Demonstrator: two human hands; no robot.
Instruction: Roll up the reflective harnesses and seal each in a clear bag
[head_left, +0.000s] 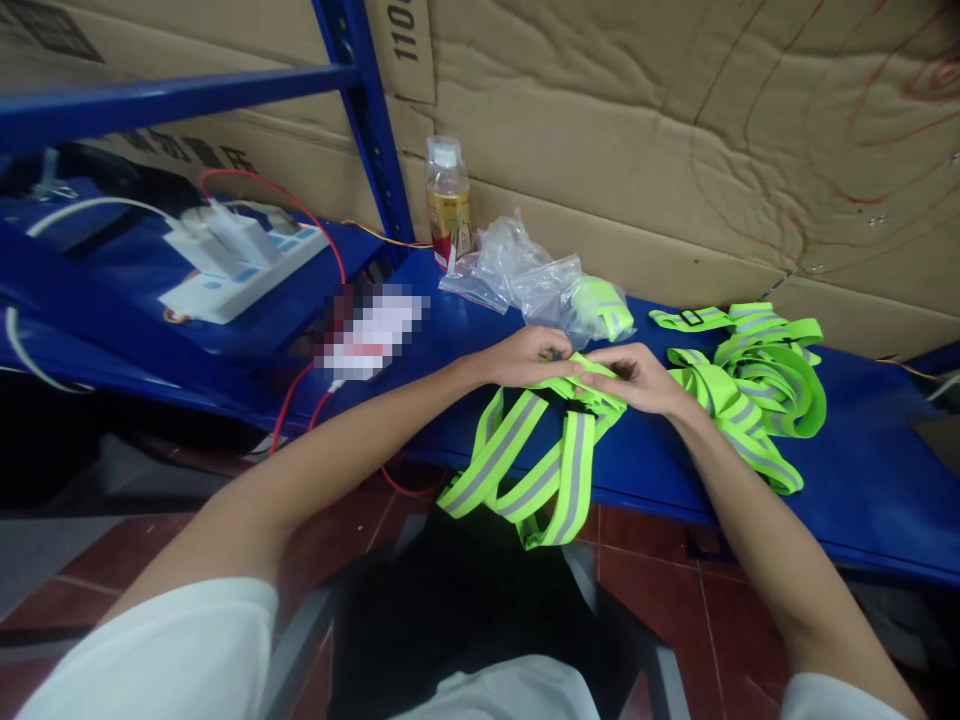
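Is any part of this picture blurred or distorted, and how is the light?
Head view: a pixelated patch masks something on the blue shelf; the shelf edge bows from the wide lens; soft even light, left hand, right hand and green strap sharp.

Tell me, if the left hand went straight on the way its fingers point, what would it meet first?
Probably the right hand: the left hand points rightward along the neon reflective strap both hands pinch, and their fingertips almost meet. Depth is hard to judge from one view.
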